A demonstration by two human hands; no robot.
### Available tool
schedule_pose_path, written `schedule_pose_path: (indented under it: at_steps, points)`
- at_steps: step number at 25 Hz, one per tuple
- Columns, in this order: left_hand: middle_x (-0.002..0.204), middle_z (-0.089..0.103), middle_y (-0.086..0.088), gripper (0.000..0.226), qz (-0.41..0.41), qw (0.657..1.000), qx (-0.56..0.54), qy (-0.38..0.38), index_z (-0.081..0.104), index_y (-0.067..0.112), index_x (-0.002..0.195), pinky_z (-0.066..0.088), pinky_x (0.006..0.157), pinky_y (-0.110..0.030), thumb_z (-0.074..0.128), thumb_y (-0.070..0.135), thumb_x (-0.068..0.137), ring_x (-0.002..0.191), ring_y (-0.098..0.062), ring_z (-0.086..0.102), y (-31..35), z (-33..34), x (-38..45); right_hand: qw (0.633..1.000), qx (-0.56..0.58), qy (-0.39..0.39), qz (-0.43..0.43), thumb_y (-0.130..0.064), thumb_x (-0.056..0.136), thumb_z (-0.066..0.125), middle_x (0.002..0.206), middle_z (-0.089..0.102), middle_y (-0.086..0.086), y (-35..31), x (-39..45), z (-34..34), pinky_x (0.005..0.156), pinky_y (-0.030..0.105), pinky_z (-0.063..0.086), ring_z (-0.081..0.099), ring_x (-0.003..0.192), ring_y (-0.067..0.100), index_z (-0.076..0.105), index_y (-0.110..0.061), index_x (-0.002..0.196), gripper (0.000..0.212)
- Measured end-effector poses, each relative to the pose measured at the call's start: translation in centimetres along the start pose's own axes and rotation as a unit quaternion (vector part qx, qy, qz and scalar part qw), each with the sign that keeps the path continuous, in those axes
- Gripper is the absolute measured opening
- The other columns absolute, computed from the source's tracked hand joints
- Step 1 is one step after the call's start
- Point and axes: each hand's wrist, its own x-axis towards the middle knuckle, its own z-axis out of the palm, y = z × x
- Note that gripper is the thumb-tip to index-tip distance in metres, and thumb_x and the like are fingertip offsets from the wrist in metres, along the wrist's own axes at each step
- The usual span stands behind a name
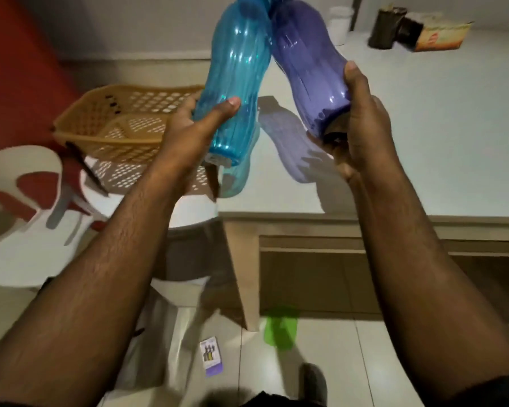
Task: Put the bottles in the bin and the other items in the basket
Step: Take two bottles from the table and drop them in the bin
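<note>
Table (423,136) fills the right of the frame; tan basket (124,118) sits centre-left on a white chair (188,207). Left hand (188,133) grips the teal bottle (235,83), right hand (362,127) the purple bottle (312,74), necks touching at top centre.

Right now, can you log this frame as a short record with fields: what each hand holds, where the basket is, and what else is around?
left hand: grip on translucent teal plastic bottle
right hand: grip on translucent purple plastic bottle
bottles: raised, upper ends close together
basket: tan perforated plastic basket on white plastic chair
table: pale tabletop under right hand
bin: not visible
floor: small printed card, green smear
</note>
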Motion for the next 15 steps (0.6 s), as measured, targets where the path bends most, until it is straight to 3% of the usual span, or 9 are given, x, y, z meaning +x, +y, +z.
schedule_pose_path:
  at_steps: [3,6,9,12,14,15]
  points:
    - [0.116,0.070,-0.002,0.071,0.041,0.995,0.005,0.095,0.057,0.018,0.127,0.056,0.085,-0.038,0.080,0.047,0.067,0.103,-0.018,0.069,-2.4,-9.8,-4.2,0.998,0.011,-0.054,-0.007,-0.052,0.088,0.061,0.125,0.062,0.010,4.3,-5.6,7.8,0.083,0.045,0.061,0.066,0.108,0.024,0.052,-0.016,0.130,0.056]
    - [0.117,0.070,0.003,0.074,0.017,0.979,0.050,0.196,0.057,0.027,0.127,0.056,0.086,-0.036,0.082,0.054,0.063,0.104,-0.014,0.068,-6.3,-18.6,-9.0,0.995,0.005,-0.097,0.024,-0.060,0.077,0.066,0.123,0.066,0.005,10.0,-10.9,14.5,0.082,0.044,0.061,0.069,0.106,0.020,0.055,-0.021,0.126,0.064]
    - [0.110,0.072,0.007,0.070,-0.088,0.949,0.077,0.293,0.061,0.032,0.121,0.056,0.088,-0.042,0.080,0.059,0.060,0.098,-0.010,0.070,-12.0,-26.1,-15.1,0.983,-0.044,-0.123,0.131,-0.065,0.067,0.069,0.120,0.066,0.003,18.2,-16.0,18.8,0.087,0.043,0.056,0.065,0.106,0.018,0.056,-0.024,0.123,0.071]
    - [0.102,0.074,0.005,0.060,-0.214,0.917,0.066,0.329,0.067,0.032,0.112,0.057,0.087,-0.044,0.076,0.062,0.062,0.092,-0.012,0.071,-18.5,-31.1,-22.5,0.942,-0.107,-0.157,0.276,-0.057,0.077,0.070,0.113,0.068,0.010,27.7,-20.7,19.1,0.068,0.033,0.054,0.064,0.087,0.018,0.057,-0.017,0.119,0.060]
    - [0.101,0.074,-0.004,0.055,-0.303,0.888,0.012,0.347,0.070,0.029,0.106,0.060,0.074,-0.044,0.079,0.060,0.062,0.086,-0.020,0.073,-22.7,-32.5,-27.4,0.904,-0.146,-0.154,0.372,-0.046,0.083,0.070,0.101,0.067,0.007,33.3,-23.2,17.2,0.057,0.026,0.051,0.062,0.075,0.014,0.059,-0.013,0.114,0.047]
    - [0.102,0.073,-0.008,0.056,-0.353,0.864,-0.026,0.357,0.069,0.028,0.106,0.060,0.064,-0.040,0.080,0.059,0.060,0.083,-0.023,0.073,-24.7,-32.8,-29.6,0.878,-0.169,-0.150,0.423,-0.044,0.084,0.070,0.102,0.069,0.007,35.8,-24.2,15.9,0.057,0.028,0.054,0.065,0.078,0.016,0.060,-0.011,0.117,0.047]
